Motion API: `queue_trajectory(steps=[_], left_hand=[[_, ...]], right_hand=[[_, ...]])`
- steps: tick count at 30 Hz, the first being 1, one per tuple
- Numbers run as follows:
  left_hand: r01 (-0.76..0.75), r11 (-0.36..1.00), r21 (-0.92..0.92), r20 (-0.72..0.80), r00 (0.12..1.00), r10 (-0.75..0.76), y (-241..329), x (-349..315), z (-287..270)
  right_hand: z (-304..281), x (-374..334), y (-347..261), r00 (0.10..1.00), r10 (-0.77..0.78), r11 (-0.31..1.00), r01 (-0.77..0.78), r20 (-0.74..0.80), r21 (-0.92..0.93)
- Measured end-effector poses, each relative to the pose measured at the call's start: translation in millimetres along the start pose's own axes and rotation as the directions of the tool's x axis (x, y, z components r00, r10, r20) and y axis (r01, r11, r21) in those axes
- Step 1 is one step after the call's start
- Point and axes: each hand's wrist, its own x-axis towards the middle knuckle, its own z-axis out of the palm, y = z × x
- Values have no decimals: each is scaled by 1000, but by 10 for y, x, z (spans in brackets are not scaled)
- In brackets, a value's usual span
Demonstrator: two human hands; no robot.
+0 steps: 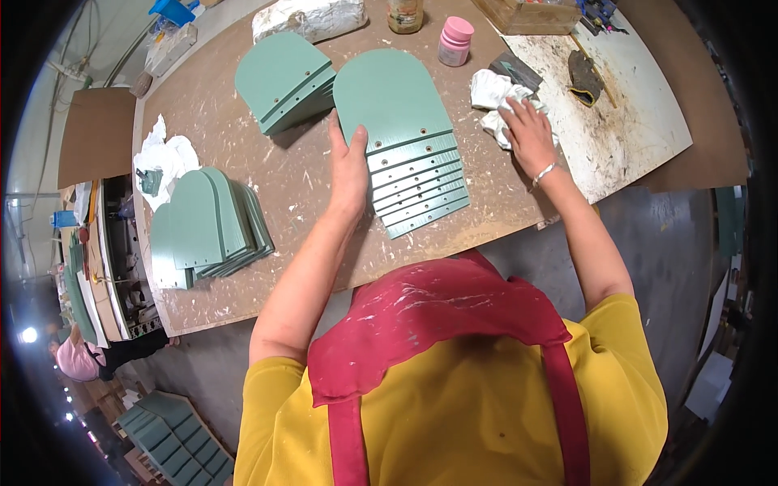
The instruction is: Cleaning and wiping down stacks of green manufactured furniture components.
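Left hand (350, 168), opened with its thumb apart, is set against the green board stack (399, 121) near the counter's (300, 182) front edge. White cloth (489, 89), toward the right edge, is touched by the right hand (531, 139); its grip cannot be told.

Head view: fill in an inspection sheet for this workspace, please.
Surface: brown table, scuffed and paint-flecked.
Work things: stepped stack of green round-ended panels, holes near the straight edges; white cloth.
Clutter: second green stack beyond; pink jar; dark glove.
Grip: left hand at the stepped stack's left edge; right hand on the cloth.
Cables: thin cords at the left wall, indistinct.
Surroundings: gray floor; person in pink, lower left.
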Motion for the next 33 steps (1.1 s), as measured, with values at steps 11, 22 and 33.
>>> queue_trajectory(steps=[11, 22, 33], left_hand=[[-22, 994, 111, -57, 998, 29, 91, -165, 165], [-51, 975, 216, -76, 995, 69, 84, -125, 138], [-81, 975, 207, -67, 993, 97, 132, -584, -310]], right_hand=[[-47, 45, -1023, 972, 182, 242, -192, 150, 951], [-46, -166, -781, 983, 39, 180, -183, 179, 966], [-668, -13, -624, 1000, -8, 365, 26, -25, 931]])
